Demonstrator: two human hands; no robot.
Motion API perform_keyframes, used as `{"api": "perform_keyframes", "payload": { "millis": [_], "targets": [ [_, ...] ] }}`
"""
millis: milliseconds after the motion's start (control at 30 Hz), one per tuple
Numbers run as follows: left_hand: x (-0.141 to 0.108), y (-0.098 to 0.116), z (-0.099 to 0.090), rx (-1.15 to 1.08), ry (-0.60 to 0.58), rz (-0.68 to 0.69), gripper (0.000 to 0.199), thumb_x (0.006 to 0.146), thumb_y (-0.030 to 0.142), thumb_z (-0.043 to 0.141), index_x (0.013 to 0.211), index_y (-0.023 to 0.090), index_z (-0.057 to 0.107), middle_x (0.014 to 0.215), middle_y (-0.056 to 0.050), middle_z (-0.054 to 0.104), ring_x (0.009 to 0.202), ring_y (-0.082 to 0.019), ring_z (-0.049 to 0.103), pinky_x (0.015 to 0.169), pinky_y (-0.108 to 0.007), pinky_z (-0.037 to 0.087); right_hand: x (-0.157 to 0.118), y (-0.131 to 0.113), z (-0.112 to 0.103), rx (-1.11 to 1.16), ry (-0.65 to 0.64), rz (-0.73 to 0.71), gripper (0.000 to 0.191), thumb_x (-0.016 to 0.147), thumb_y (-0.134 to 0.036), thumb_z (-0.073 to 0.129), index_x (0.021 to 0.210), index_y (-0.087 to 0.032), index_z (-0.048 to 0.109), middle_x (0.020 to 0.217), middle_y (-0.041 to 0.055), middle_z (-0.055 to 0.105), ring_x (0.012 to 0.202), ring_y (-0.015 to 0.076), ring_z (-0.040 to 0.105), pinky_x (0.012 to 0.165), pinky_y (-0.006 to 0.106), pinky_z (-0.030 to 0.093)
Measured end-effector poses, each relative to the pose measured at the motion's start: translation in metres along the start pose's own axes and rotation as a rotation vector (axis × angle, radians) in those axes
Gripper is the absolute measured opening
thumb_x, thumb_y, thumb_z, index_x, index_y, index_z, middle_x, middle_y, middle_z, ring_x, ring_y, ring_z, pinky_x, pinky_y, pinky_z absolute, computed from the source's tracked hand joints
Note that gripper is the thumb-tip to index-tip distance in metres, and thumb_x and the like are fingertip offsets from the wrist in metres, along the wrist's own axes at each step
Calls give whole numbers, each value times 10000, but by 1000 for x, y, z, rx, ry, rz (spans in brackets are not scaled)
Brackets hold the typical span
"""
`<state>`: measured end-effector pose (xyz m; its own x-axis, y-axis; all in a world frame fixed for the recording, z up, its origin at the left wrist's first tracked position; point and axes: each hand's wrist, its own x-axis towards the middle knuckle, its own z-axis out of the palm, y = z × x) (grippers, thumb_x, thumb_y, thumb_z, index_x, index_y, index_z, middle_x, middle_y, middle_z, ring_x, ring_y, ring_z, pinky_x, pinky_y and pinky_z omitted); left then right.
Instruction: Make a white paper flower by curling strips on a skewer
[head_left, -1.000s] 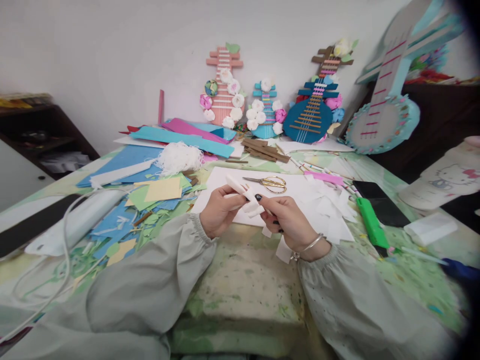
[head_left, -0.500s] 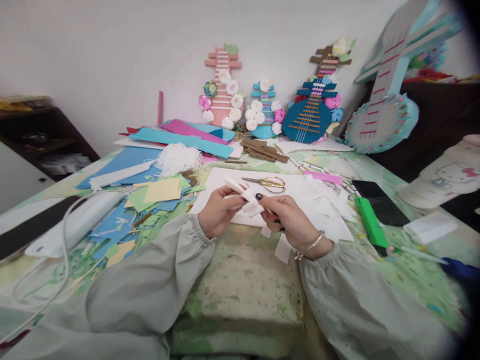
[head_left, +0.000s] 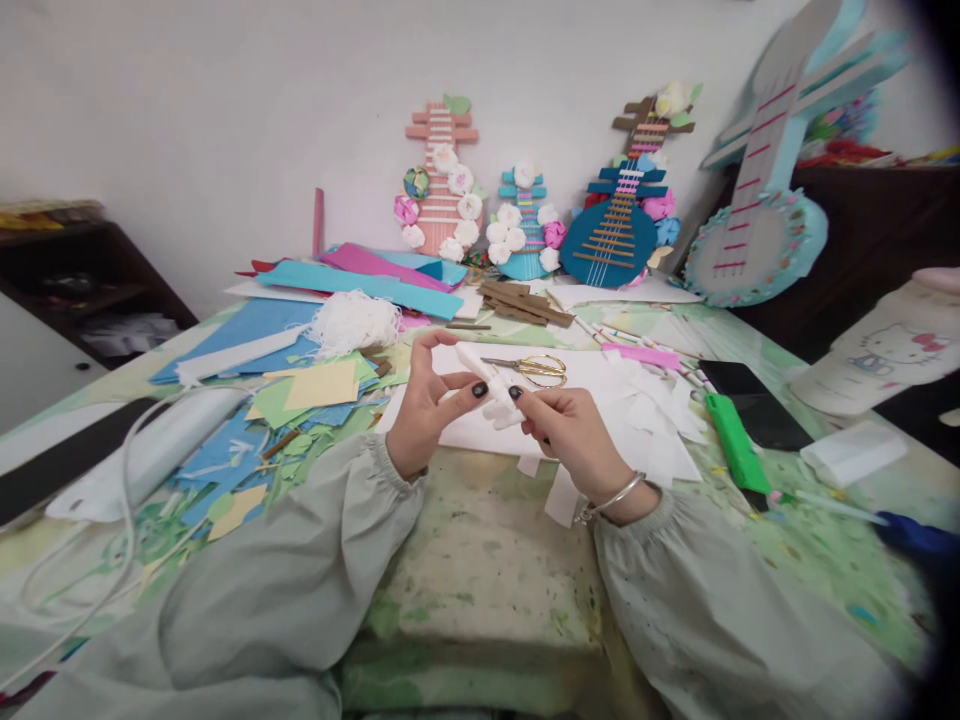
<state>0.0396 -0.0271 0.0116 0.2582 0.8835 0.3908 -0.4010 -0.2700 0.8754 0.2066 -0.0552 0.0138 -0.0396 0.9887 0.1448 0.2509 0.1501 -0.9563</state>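
Observation:
Between my two hands is a white paper flower point(head_left: 496, 392) with petal-like pieces standing out from it. My left hand point(head_left: 427, 405) grips its left side, thumb pressed near the middle and index finger arched up over a long upper petal. From the right, my right hand point(head_left: 574, 430) pinches the flower between thumb and fingers; its lower fingers are curled in and partly hidden. Just behind the flower, gold-handled scissors point(head_left: 541, 370) lie on a white sheet point(head_left: 450, 445). White paper scraps point(head_left: 656, 410) are heaped to the right of my right hand.
Coloured paper scraps point(head_left: 300, 430), a ball of white string point(head_left: 356, 322) and a cable point(head_left: 131, 500) lie on the left. Brown strips point(head_left: 525, 303) lie behind. Decorated lute models point(head_left: 615, 240) stand along the wall. A green glue gun or cutter-like tool point(head_left: 735, 445), phone point(head_left: 754, 400) and bottle point(head_left: 877, 345) are right.
My left hand has turned upward, its index finger rising over the flower's upper petal. The flower has tilted slightly, while my right hand keeps its pinch.

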Motion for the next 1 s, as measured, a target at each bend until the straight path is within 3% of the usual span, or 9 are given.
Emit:
{"api": "perform_keyframes", "payload": {
  "millis": [133, 367, 600, 833, 1000],
  "targets": [
    [-2, 1, 1, 161, -61, 75, 541, 756, 275, 674, 1161, 292, 315, 967, -23, 607, 809, -169, 657, 634, -247, 490, 1, 1, -1, 22, 19, 8, 481, 773, -528, 548, 505, -130, 547, 432, -35, 391, 401, 40, 281, 413, 217, 195],
    [1, -1, -2, 406, -97, 160, 138, 819, 278, 591, 887, 168, 544, 1106, -110, 592, 1152, -248, 527, 758, -278, 513, 1, 3, 0, -51, 38, -21, 487, 794, -527, 518, 517, -131, 578, 403, -44, 367, 397, 47, 298, 432, 218, 224],
    [-1, 0, 0, 412, -77, 107, 191, 782, 267, 635, 906, 159, 538, 1225, -118, 560, 849, -154, 635, 715, -261, 512, 0, 2, 1, -157, 75, -44, 491, 802, -514, 500, 494, -138, 570, 383, -42, 350, 410, 59, 311, 452, 219, 237],
    [2, 1, -2, 278, -107, -49, 183, 753, 275, 665, 830, 137, 572, 1214, -120, 569, 806, -152, 624, 699, -262, 487, 0, -1, 0, -252, 86, -61, 491, 805, -491, 498, 456, -147, 527, 393, -26, 383, 437, 72, 334, 463, 228, 237],
    [4, -1, -4, 162, -91, -88, 194, 729, 261, 690, 845, 143, 590, 1200, -117, 582, 836, -164, 622, 715, -277, 483, 0, -3, 0, -339, 103, -63, 474, 805, -462, 493, 457, -144, 542, 418, -14, 429, 456, 79, 357, 483, 238, 245]
  ]
}}
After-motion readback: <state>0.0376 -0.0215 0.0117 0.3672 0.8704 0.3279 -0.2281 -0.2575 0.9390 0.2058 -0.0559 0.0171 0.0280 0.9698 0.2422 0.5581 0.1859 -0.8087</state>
